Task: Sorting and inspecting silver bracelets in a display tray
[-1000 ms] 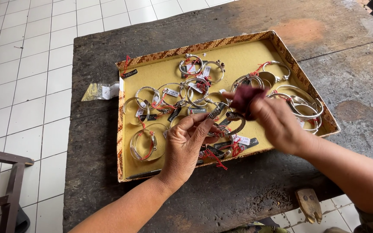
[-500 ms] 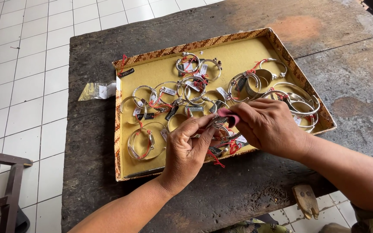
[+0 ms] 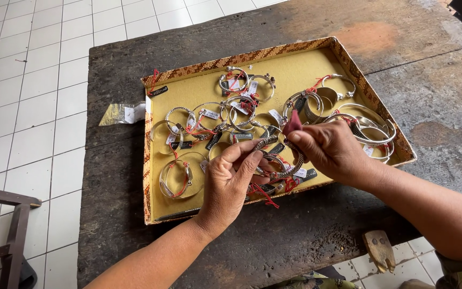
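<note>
My left hand (image 3: pixel 230 184) pinches a silver bangle (image 3: pixel 280 170) with a red string and a dark tag, just above the near edge of a shallow yellow-lined tray (image 3: pixel 295 64). My right hand (image 3: pixel 331 151) grips a small pink cloth (image 3: pixel 293 123) and presses it against that same bangle. Several more silver bangles (image 3: pixel 236 101) with red strings and tags lie spread over the tray, some wide cuffs (image 3: pixel 367 126) at the right.
The tray sits on a dark, worn table (image 3: pixel 434 101). A small clear packet (image 3: pixel 121 113) lies at the table's left edge. A wooden stool frame (image 3: pixel 6 225) stands on the white tiled floor at left. A sandal (image 3: pixel 379 250) shows below.
My right hand has come down and left with the pink cloth to meet the bangle in my left hand. My left hand has lifted the bangle slightly.
</note>
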